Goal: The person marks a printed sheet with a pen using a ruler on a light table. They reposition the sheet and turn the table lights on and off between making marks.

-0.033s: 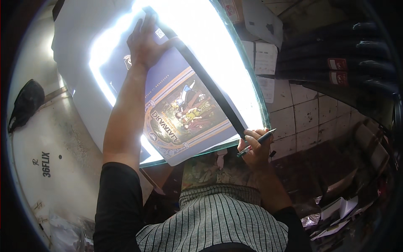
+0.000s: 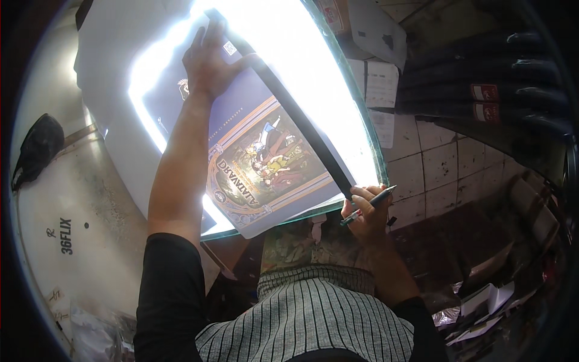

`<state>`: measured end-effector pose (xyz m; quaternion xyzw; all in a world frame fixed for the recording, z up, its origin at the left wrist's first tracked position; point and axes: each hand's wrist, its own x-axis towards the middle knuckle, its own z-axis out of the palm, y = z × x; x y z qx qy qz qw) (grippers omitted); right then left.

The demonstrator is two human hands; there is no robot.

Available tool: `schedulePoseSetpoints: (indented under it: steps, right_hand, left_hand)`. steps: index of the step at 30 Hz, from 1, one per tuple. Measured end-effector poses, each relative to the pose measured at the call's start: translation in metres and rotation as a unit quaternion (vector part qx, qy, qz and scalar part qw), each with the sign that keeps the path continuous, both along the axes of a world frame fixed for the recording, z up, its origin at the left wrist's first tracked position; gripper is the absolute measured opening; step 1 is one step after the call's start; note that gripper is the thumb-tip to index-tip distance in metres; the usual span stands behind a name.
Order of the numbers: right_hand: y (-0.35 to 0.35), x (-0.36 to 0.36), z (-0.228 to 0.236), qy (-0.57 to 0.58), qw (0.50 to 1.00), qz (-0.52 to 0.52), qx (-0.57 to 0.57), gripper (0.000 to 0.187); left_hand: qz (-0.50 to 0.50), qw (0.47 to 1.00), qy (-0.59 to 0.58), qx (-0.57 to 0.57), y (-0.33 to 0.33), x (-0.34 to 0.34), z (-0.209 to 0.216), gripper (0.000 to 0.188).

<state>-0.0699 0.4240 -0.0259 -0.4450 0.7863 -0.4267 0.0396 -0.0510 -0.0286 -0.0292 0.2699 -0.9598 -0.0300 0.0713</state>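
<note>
A large blue printed sheet (image 2: 238,111) with a colourful illustrated panel lies on a brightly glowing light table (image 2: 313,66) with a glass edge. Along the sheet's right side runs a long dark straightedge (image 2: 301,125), slanting from the far end to the near right corner. My left hand (image 2: 211,69) is spread flat over the far part of the sheet, its fingers reaching the straightedge. At the straightedge's near end my right hand (image 2: 369,223) touches it with its fingertips. A dark green pen (image 2: 381,196) is gripped in that same hand, pointing outward to the right.
White papers (image 2: 381,84) lie beyond the table's right edge, above a tiled surface (image 2: 422,175). Dark bulky bundles with red labels (image 2: 485,93) fill the far right. A black pouch-like object (image 2: 39,145) rests on the pale surface (image 2: 90,193) at left. Cluttered packets (image 2: 482,304) sit lower right.
</note>
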Motion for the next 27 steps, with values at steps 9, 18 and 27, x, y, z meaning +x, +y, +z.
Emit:
schedulePoseSetpoints:
  steps: [9,18,27]
  right_hand:
    - [0.003,-0.002,-0.013,0.011,0.999,0.035,-0.029,0.043]
    - [0.006,0.005,-0.014,0.053,0.998,0.018,0.007,0.040]
    - [0.002,0.000,-0.006,0.072,0.997,0.018,0.023,0.037]
  left_hand:
    - [-0.033,0.995,0.088,-0.033,-0.003,0.001,-0.006,0.112]
    - [0.033,0.999,-0.005,0.015,0.003,0.009,0.014,0.114]
    - [0.041,0.998,-0.028,0.034,0.004,0.004,0.014,0.114]
